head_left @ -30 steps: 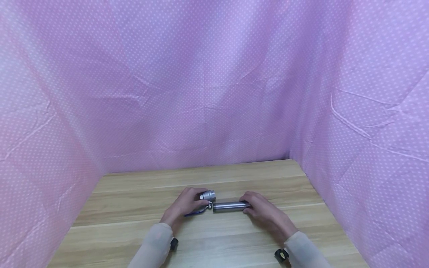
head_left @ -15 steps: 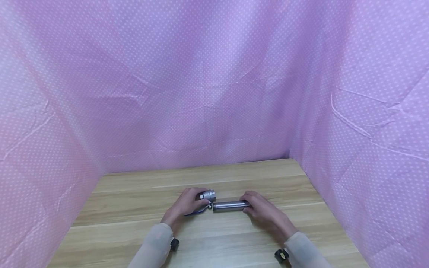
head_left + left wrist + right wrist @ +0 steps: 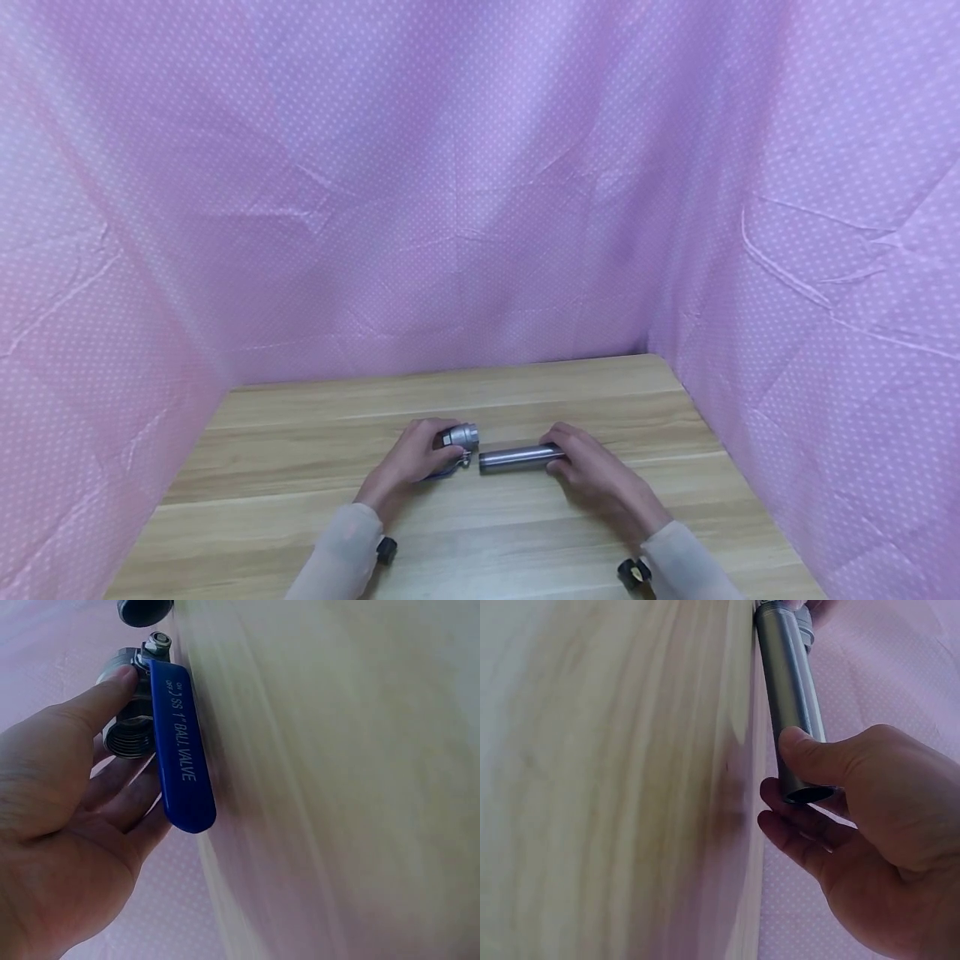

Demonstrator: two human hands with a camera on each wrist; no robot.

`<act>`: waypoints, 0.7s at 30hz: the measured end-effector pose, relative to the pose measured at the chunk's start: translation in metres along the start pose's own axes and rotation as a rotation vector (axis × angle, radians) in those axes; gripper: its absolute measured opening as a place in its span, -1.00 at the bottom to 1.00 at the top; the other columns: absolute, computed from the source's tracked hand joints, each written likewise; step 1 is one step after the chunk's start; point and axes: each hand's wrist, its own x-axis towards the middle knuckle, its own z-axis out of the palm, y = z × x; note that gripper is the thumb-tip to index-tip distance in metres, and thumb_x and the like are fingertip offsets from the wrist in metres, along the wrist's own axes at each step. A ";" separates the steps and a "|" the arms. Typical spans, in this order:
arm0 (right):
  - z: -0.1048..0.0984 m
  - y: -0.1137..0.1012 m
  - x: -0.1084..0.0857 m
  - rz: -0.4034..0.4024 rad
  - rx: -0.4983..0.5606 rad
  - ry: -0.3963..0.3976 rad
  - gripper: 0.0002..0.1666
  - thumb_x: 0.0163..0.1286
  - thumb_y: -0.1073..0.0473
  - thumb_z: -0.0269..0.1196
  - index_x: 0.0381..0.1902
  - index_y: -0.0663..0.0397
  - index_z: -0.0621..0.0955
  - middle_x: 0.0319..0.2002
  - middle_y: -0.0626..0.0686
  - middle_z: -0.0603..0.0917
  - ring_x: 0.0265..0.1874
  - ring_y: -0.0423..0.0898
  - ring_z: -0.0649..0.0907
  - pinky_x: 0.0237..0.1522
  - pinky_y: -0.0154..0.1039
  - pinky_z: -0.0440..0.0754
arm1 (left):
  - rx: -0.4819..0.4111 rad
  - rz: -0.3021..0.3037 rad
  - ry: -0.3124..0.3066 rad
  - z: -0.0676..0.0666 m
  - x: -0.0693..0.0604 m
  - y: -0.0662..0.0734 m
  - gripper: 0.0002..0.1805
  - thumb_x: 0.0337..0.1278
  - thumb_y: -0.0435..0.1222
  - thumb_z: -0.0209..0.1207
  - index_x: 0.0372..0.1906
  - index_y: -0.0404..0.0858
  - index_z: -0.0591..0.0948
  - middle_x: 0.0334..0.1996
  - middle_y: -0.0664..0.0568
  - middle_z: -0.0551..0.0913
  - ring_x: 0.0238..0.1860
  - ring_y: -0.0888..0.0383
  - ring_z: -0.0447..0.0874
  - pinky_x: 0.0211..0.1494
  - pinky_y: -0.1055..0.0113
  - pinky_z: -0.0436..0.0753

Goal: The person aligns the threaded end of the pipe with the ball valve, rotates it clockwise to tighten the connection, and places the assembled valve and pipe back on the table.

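My left hand (image 3: 411, 457) grips a metal ball valve (image 3: 462, 437) near the middle of the table. In the left wrist view the thumb presses on the valve body (image 3: 129, 705), whose threaded opening faces the palm side, and a blue lever (image 3: 182, 750) lettered "BALL VALVE" extends beside the fingers. My right hand (image 3: 592, 468) pinches the right end of a steel pipe (image 3: 517, 458) lying roughly crosswise. The right wrist view shows the thumb on the pipe (image 3: 789, 682) near its open end, with threads at the far end. A small gap separates pipe and valve in the head view.
A light wood-grain table (image 3: 300, 433) lies beneath both hands. Pink dotted cloth (image 3: 457, 208) hangs behind it and along both sides. Dark devices sit at both wrists, the left (image 3: 386, 550) and the right (image 3: 633, 572).
My left hand and the valve have shifted slightly left, and the blue lever shows less in the head view. My right hand and the pipe have moved slightly right, widening the gap.
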 end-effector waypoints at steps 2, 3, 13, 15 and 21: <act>0.000 -0.001 0.000 0.017 0.015 0.011 -0.70 0.55 0.27 0.41 0.18 0.00 0.75 -0.06 -0.15 0.77 -0.14 -0.31 0.66 0.01 -0.27 0.80 | -0.013 -0.008 0.003 -0.002 -0.002 0.000 -0.62 0.47 -0.18 0.49 0.29 -0.12 0.81 0.00 0.07 0.91 -0.09 0.27 0.74 0.04 0.35 0.72; 0.000 -0.001 0.000 0.028 0.023 0.017 -0.71 0.55 0.25 0.42 0.18 -0.02 0.75 -0.08 -0.17 0.77 -0.16 -0.32 0.66 0.00 -0.29 0.79 | -0.023 -0.017 0.003 -0.003 -0.003 0.000 -0.60 0.47 -0.17 0.49 0.31 -0.11 0.80 0.02 0.08 0.91 -0.06 0.27 0.75 0.08 0.35 0.73; -0.001 -0.007 -0.002 0.068 0.114 0.066 -0.74 0.54 0.27 0.41 0.10 -0.12 0.76 -0.27 -0.20 0.71 -0.34 -0.26 0.66 -0.22 -0.34 0.72 | -0.169 -0.052 0.041 -0.014 -0.020 0.006 -0.52 0.47 -0.19 0.49 0.40 -0.15 0.75 0.16 -0.03 0.89 0.18 0.04 0.88 0.41 -0.03 0.85; -0.001 -0.008 -0.003 0.068 0.123 0.077 -0.72 0.54 0.27 0.42 0.14 -0.10 0.77 -0.23 -0.17 0.75 -0.32 -0.26 0.68 -0.19 -0.33 0.76 | -0.173 -0.042 0.065 -0.016 -0.023 0.007 -0.51 0.45 -0.21 0.50 0.40 -0.15 0.75 0.17 -0.04 0.89 0.18 0.03 0.88 0.40 0.01 0.85; -0.004 -0.012 -0.002 -0.001 0.090 0.170 -0.68 0.51 0.29 0.46 0.17 -0.01 0.77 -0.02 -0.04 0.84 -0.12 -0.24 0.75 0.03 -0.23 0.86 | -0.187 -0.010 0.135 -0.024 -0.034 0.014 -0.46 0.42 -0.23 0.52 0.44 -0.16 0.73 0.20 -0.09 0.88 0.11 0.03 0.91 0.25 0.28 0.88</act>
